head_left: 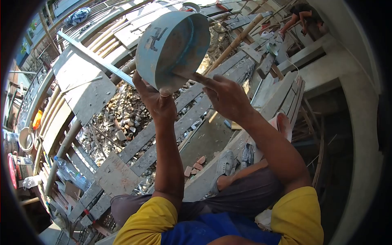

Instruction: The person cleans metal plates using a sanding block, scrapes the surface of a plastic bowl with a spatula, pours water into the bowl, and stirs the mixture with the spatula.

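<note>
My left hand [157,98] grips the lower rim of a light blue, round basin [148,53]. The basin is tilted with its opening toward the right, and a dark mark shows on its outer wall. Wet grey residue coats part of the inside. My right hand [228,96] is closed around the handle of a trowel [185,76], whose flat grey blade reaches into the basin near its lower edge. The fingers of my left hand behind the basin are partly hidden.
Wooden planks [188,112] run beneath me over rubble [122,118]. Broken bricks [195,166] lie near my shoe [224,163]. Plastic bottles [73,173] are at the left. A bamboo pole [234,43] slants behind the basin. Another person [306,18] crouches at the upper right.
</note>
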{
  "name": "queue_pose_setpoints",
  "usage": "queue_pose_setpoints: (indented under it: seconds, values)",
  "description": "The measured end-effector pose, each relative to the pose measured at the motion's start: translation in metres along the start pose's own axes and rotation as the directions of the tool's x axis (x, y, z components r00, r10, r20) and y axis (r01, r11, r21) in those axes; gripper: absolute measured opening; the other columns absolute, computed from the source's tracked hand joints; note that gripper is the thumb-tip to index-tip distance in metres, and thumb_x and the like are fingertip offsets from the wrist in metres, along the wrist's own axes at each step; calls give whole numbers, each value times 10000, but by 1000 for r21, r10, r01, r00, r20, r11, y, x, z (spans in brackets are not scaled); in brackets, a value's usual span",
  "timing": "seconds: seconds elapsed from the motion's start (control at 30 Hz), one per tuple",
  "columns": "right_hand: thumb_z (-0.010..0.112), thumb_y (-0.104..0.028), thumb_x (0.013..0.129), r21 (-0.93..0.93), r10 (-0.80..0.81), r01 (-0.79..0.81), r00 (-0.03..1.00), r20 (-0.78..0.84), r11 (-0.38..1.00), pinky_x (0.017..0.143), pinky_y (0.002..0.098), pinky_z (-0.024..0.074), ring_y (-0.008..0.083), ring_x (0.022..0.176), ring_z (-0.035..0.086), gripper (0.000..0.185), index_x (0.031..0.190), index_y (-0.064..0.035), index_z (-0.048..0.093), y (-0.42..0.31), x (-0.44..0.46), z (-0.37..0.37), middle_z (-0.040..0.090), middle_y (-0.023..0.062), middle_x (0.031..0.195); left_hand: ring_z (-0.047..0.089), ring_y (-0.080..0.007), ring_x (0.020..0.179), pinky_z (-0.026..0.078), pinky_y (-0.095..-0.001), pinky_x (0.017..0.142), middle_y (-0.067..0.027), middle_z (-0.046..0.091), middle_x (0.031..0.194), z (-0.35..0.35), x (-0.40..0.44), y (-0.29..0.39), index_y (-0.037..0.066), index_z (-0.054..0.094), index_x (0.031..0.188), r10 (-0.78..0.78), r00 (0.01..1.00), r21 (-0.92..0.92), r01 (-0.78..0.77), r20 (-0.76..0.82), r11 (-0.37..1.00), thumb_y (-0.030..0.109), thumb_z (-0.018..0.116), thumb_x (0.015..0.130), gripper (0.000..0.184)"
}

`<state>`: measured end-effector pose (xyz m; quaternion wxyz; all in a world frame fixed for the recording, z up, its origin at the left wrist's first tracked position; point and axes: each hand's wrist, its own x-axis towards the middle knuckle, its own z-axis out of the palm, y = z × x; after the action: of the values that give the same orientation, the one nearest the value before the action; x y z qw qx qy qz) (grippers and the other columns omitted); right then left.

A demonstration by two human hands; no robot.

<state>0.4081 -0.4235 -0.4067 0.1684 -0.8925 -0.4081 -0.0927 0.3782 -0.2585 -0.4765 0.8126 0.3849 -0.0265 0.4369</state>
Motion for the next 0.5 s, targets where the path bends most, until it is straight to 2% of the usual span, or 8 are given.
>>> queue_pose_setpoints:
  seconds: [0.07,0.17,0.23,0.27,0.37,0.4,0.43,0.5]
  values:
    - [554,-180,960,-218,80,-85,996,-35,972,588,471,535,327,640,648,482,1415,-326,493,9,4,-11,570,128,781,542,-290,1214,466,-405,1002,-201,475,1324,3,-2,-1,26,244,1432,-18,1000,1,18,13,1000,662,795,638,1157]
    - [567,-167,954,-179,107,-114,993,-47,977,588,469,533,323,631,639,495,1418,-322,489,-5,-5,-3,567,123,786,555,-294,1204,483,-400,989,-206,478,1318,12,-3,-1,19,240,1429,80,997,38,-80,2,996,668,788,643,1157]
    - [584,-141,944,147,-91,82,994,60,986,603,470,525,322,652,634,506,1413,-308,494,-13,-5,0,559,130,788,541,-294,1220,476,-414,997,-207,472,1325,7,-2,5,16,242,1425,-6,1000,2,6,-20,1000,671,786,645,1154]
    - [584,-141,944,145,-95,86,994,59,986,603,470,525,322,652,634,506,1413,-308,494,-5,0,-3,559,130,788,541,-294,1220,476,-414,997,-207,472,1325,6,-1,5,16,242,1425,-1,1000,0,1,-21,1000,671,786,645,1154]
    - [601,-102,931,-121,87,-92,995,-50,988,636,464,489,348,709,621,499,1394,-264,514,11,5,-18,584,157,818,530,-290,1229,471,-419,1002,-204,466,1331,5,-2,3,30,250,1425,6,1000,-1,-6,-7,1000,666,790,648,1140]
    - [601,-102,931,-121,92,-98,994,-51,988,636,464,489,348,709,621,499,1394,-264,514,12,2,-17,584,157,818,526,-288,1231,470,-417,1005,-201,467,1330,7,-1,2,39,251,1429,45,999,23,-45,16,999,663,792,650,1135]
    - [601,-89,931,-11,18,-20,994,-110,1000,626,472,483,358,711,625,492,1392,-239,514,13,1,-14,597,156,834,522,-286,1234,469,-416,1007,-198,468,1329,7,-1,2,49,252,1433,87,995,47,-89,37,995,661,794,651,1131]
    - [601,-76,930,96,-63,81,983,-174,992,617,480,477,368,712,629,486,1389,-213,515,6,3,-17,609,155,851,525,-282,1231,469,-415,1004,-190,471,1328,5,4,6,55,258,1435,68,997,83,-70,34,994,666,793,646,1132]
